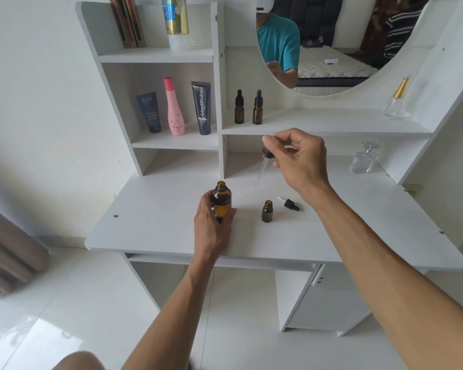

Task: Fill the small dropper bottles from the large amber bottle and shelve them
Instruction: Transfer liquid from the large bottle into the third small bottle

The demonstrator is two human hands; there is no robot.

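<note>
My left hand [211, 222] grips the large amber bottle [222, 200], which stands uncapped on the white desk [158, 222]. My right hand [297, 156] holds a long dropper [265, 162] by its black bulb, up in the air right of that bottle, with its glass tube pointing down-left. A small amber bottle [267, 211] stands uncapped on the desk to the right. Its small dropper cap [289, 203] lies flat beside it. Two capped small dropper bottles [239, 108] [258, 108] stand on the middle shelf [332, 126].
The left cubby holds a dark tube [149, 112], a pink bottle [174, 108] and a black tube [202, 108]. Clear glass perfume bottles stand at the right, one on the shelf [394, 98] and one on the desk [364, 158]. A round mirror [332, 41] hangs above the shelf.
</note>
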